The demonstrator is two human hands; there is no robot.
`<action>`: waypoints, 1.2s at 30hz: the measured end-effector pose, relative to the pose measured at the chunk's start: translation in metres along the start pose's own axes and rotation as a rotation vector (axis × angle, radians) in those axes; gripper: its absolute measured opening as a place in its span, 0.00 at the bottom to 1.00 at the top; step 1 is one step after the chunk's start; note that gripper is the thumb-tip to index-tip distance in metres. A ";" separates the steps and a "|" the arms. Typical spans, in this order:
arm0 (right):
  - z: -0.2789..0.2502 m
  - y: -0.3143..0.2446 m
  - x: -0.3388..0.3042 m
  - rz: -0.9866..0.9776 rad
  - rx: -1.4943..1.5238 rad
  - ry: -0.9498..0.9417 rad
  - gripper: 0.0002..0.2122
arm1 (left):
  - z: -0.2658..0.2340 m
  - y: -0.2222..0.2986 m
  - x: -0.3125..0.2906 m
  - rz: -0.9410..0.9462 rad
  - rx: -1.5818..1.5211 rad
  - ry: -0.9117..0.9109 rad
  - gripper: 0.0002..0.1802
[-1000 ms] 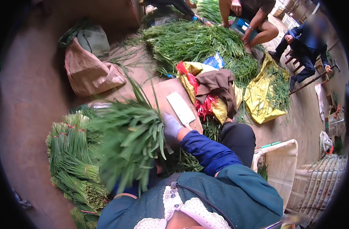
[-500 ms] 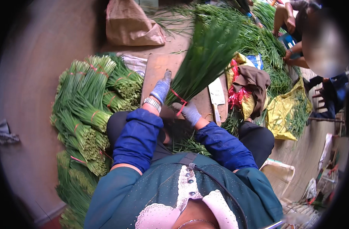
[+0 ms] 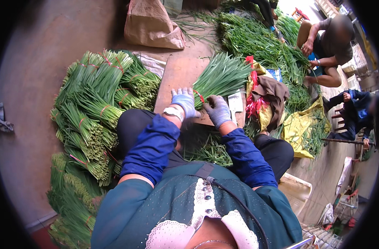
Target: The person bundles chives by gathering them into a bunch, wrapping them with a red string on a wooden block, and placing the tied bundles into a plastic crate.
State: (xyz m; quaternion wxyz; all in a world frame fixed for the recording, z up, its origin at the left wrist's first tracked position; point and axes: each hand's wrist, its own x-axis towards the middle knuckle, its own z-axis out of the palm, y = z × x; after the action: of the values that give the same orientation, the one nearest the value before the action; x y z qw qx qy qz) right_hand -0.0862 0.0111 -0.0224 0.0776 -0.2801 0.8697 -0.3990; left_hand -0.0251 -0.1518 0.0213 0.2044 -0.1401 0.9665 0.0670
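A bundle of chives [image 3: 222,74], tied with a red band near its stem end, lies on the wooden board [image 3: 177,68] with its leaves pointing to the far right. My gloved left hand [image 3: 183,101] is beside the stem end, its fingers stretched and spread. My gloved right hand [image 3: 218,109] is at the other side of the tied end, fingers curled against it. Part of the stem end is hidden between my hands. A cleaver [image 3: 236,103] lies on the board just right of my right hand, partly under the leaves.
Tied chive bundles [image 3: 90,112] are piled to my left. Loose chives [image 3: 260,41] cover the floor at the far right, where another person [image 3: 330,45] sits. A brown cloth [image 3: 274,93] and a yellow sack [image 3: 299,130] lie to the right. A beige sack [image 3: 152,25] stands behind the board.
The bundle has come down from a raised, tilted hold onto the board. My left hand has turned and spread its fingers; my right hand has shifted slightly to the right and farther forward.
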 end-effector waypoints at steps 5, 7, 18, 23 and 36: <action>0.010 -0.010 0.022 0.122 -0.154 -0.156 0.11 | 0.014 0.030 0.010 -0.145 0.014 0.170 0.65; 0.007 -0.016 0.028 0.162 -0.163 -0.273 0.11 | 0.047 0.029 0.032 -0.200 -0.042 0.208 0.62; 0.000 0.014 0.040 -0.043 -0.051 0.003 0.10 | 0.020 0.009 0.034 -0.185 -0.389 0.038 0.62; 0.009 0.039 0.007 -0.009 0.031 0.032 0.07 | 0.022 -0.023 0.059 -0.089 -0.513 -0.019 0.64; 0.057 -0.002 0.026 0.078 -0.205 0.003 0.10 | 0.030 -0.074 0.107 0.134 -0.633 -0.303 0.66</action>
State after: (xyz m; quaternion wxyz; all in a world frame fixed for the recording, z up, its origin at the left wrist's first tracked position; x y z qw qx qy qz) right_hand -0.0870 -0.0414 -0.0567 0.0625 -0.2520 0.9163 -0.3049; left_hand -0.0856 -0.2425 -0.0556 0.2869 -0.1213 0.8637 0.3962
